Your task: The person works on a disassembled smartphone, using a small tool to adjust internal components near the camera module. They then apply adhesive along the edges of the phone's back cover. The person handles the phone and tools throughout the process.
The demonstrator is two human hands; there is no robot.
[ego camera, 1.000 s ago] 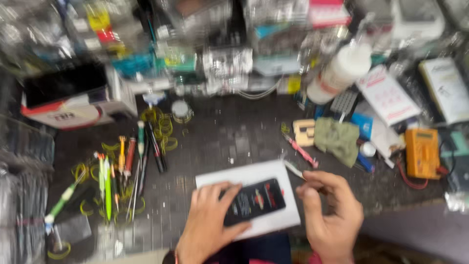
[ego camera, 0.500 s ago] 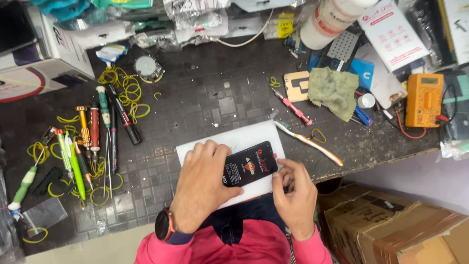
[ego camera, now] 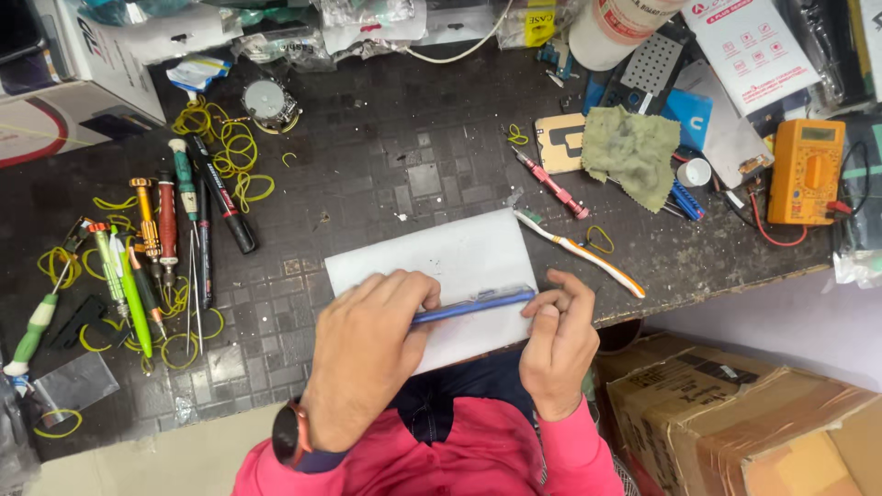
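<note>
A thin blue-edged phone (ego camera: 478,303) stands on its side over a white sheet (ego camera: 441,262) at the dark bench's front edge. My left hand (ego camera: 367,344) grips its left end, and my right hand (ego camera: 556,335) pinches its right end. Only the phone's narrow edge shows; its screen is turned out of sight. A watch sits on my left wrist, and my sleeves are red.
Screwdrivers (ego camera: 165,230) and yellow rubber bands (ego camera: 220,147) lie left. A white-and-orange toothbrush (ego camera: 579,253), a red driver (ego camera: 551,184), a green cloth (ego camera: 634,152) and an orange multimeter (ego camera: 807,170) lie right. Cardboard boxes (ego camera: 735,422) stand below the bench (ego camera: 386,156).
The phone lay flat, screen up, on the white sheet; now both hands have tipped it onto its edge. The view has shifted down and closer.
</note>
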